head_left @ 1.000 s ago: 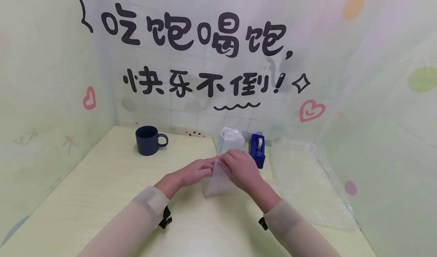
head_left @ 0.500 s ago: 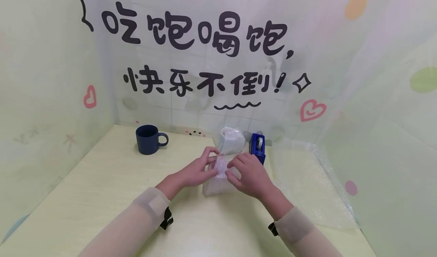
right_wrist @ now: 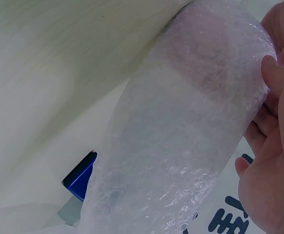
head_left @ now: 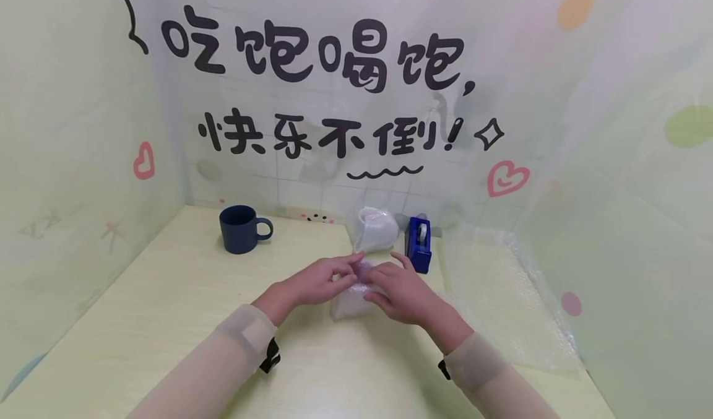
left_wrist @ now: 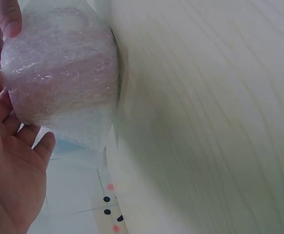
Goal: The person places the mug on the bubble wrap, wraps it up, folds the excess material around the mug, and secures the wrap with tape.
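A pinkish, rounded object [left_wrist: 59, 73] wrapped in bubble wrap [right_wrist: 147, 136] is between my hands near the middle of the table. Its kind is hidden under the layers. In the head view my left hand [head_left: 317, 280] holds the upper left edge of the wrap, fingers over the top and thumb at the near side. From the right, my right hand [head_left: 403, 292] grips the wrap at the top, its index finger raised. Fingertips of both hands meet close together there. Behind them lies a second bubble-wrapped bundle, white and cup-shaped [head_left: 380, 230].
A dark blue mug [head_left: 239, 230] stands at the back left, handle to the right. A blue tape dispenser [head_left: 419, 246] is beside the white bundle. Sheets of bubble wrap [head_left: 501, 301] cover the right part of the table [head_left: 167, 307]. Printed curtains enclose the back and sides.
My right hand drew back to the right from the left fingers, then came in again at the top. The raised strip of bubble wrap has folded down over the object.
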Motion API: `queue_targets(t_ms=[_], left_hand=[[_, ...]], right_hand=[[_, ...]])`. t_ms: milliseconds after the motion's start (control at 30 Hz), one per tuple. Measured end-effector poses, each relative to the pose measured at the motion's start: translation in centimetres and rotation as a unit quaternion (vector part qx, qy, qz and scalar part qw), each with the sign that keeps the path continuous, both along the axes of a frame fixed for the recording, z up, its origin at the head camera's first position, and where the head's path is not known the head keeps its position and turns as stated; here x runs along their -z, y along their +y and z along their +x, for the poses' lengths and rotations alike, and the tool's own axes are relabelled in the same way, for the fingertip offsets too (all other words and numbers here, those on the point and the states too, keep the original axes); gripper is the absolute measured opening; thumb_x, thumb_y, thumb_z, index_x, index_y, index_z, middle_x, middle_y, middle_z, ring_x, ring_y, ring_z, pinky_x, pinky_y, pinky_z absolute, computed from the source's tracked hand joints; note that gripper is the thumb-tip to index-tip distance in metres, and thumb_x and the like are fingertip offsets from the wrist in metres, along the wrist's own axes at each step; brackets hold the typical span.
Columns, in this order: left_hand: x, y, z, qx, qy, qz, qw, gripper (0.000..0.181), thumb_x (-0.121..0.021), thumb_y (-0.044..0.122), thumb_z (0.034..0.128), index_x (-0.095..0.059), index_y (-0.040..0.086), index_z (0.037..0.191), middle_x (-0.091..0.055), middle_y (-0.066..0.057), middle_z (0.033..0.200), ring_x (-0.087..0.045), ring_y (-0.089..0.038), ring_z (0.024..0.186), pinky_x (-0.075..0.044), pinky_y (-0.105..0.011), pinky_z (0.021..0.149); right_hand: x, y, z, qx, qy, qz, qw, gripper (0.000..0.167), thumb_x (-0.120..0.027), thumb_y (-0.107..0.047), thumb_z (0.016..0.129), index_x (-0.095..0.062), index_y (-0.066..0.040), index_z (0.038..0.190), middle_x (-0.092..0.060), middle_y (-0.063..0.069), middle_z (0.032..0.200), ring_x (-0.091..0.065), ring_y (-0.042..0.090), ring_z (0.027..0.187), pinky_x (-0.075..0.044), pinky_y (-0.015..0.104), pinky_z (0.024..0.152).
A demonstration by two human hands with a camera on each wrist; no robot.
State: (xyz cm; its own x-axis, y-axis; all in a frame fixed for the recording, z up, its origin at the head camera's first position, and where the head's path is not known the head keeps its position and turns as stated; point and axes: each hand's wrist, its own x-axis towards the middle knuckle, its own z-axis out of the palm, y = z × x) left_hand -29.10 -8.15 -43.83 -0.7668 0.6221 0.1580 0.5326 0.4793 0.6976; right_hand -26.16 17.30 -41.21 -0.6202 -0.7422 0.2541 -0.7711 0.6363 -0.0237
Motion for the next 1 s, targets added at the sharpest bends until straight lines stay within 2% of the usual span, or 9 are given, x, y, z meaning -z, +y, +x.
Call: queue_targets(t_ms=[133,300,367,467,600,700,833,900,1000], left_hand=[[0.0,0.0,0.2,0.004,-0.010,0.004,0.9999,0.027,-0.055,0.023,0.1137,-0.079,0.015,0.103,-0.039,-0.009,0.177,-0.040,-0.035,0.163,-0.042,-0.053,0.130],[-0.1,-0.3,0.4,-0.002,-0.012,0.004,0.9999,0.024,-0.062,0.030,0.1106,-0.082,0.017,0.109,-0.037,-0.008,0.179,-0.036,-0.039,0.165,-0.038,-0.059,0.131],[-0.2,-0.5,0.6,-0.011,0.014,0.001,0.9998,0.021,-0.068,0.033,0.1068,-0.083,0.020,0.110,-0.041,-0.009,0.177,-0.037,-0.041,0.164,-0.037,-0.062,0.131],[-0.4,-1.0,1.0,-0.016,0.091,-0.003,0.9957,0.019,-0.079,0.033,0.0985,-0.083,0.020,0.112,-0.057,-0.011,0.161,-0.051,-0.038,0.151,-0.045,-0.061,0.124],[0.0,-1.3,1.3,-0.010,0.205,0.002,0.9786,0.028,-0.090,0.030,0.0900,-0.083,0.017,0.113,-0.068,-0.005,0.128,-0.060,-0.024,0.122,-0.054,-0.046,0.105],[0.5,-1.3,1.4,-0.004,0.259,0.010,0.9657,0.030,-0.093,0.030,0.0881,-0.084,0.015,0.113,-0.069,-0.001,0.116,-0.060,-0.018,0.111,-0.055,-0.038,0.095],[0.6,-0.9,1.4,0.006,0.284,0.003,0.9587,0.027,-0.091,0.030,0.0909,-0.086,0.013,0.112,-0.069,-0.001,0.109,-0.058,-0.017,0.102,-0.052,-0.033,0.087],[0.5,-0.8,1.4,0.006,0.281,-0.012,0.9597,0.026,-0.088,0.030,0.0941,-0.087,0.013,0.113,-0.067,0.000,0.107,-0.056,-0.016,0.099,-0.050,-0.032,0.085],[0.1,-0.6,1.6,0.008,0.264,-0.033,0.9640,0.025,-0.084,0.030,0.0979,-0.087,0.014,0.117,-0.066,0.000,0.107,-0.053,-0.016,0.099,-0.047,-0.031,0.084]], right_hand=[[-0.1,-0.3,-0.5,-0.007,-0.023,0.006,0.9997,0.023,-0.073,-0.030,0.107,-0.069,-0.015,0.124,-0.081,0.002,0.129,-0.071,0.025,0.130,-0.029,0.071,0.131],[-0.1,-0.7,-0.9,-0.020,-0.045,-0.007,0.9988,0.018,-0.074,-0.022,0.105,-0.066,-0.014,0.120,-0.082,0.003,0.126,-0.072,0.027,0.129,-0.030,0.072,0.129],[0.0,-0.8,-1.0,-0.021,-0.050,-0.008,0.9985,0.016,-0.074,-0.020,0.105,-0.066,-0.014,0.118,-0.082,0.003,0.124,-0.072,0.027,0.128,-0.030,0.071,0.129],[0.1,-0.9,-1.0,-0.016,-0.056,-0.008,0.9983,0.014,-0.074,-0.019,0.105,-0.067,-0.014,0.116,-0.082,0.003,0.122,-0.073,0.027,0.126,-0.030,0.070,0.130],[0.1,-0.8,-0.9,-0.013,-0.055,-0.014,0.9983,0.014,-0.075,-0.018,0.104,-0.066,-0.013,0.115,-0.081,0.005,0.122,-0.072,0.027,0.125,-0.032,0.068,0.130],[0.2,-0.7,-0.9,-0.015,-0.061,-0.023,0.9978,0.016,-0.075,-0.017,0.104,-0.067,-0.012,0.116,-0.080,0.005,0.123,-0.072,0.028,0.125,-0.033,0.068,0.130],[0.1,-0.7,-1.0,-0.026,-0.071,-0.026,0.9968,0.015,-0.074,-0.019,0.105,-0.067,-0.011,0.116,-0.080,0.005,0.122,-0.072,0.027,0.124,-0.033,0.069,0.129],[-0.2,-0.5,-1.2,-0.030,-0.086,-0.032,0.9954,0.014,-0.073,-0.021,0.106,-0.068,-0.011,0.116,-0.080,0.005,0.122,-0.072,0.026,0.124,-0.034,0.069,0.129],[-0.9,0.0,-1.6,-0.032,-0.101,-0.053,0.9930,0.016,-0.068,-0.019,0.109,-0.073,-0.011,0.122,-0.078,0.006,0.128,-0.071,0.028,0.127,-0.043,0.064,0.125]])
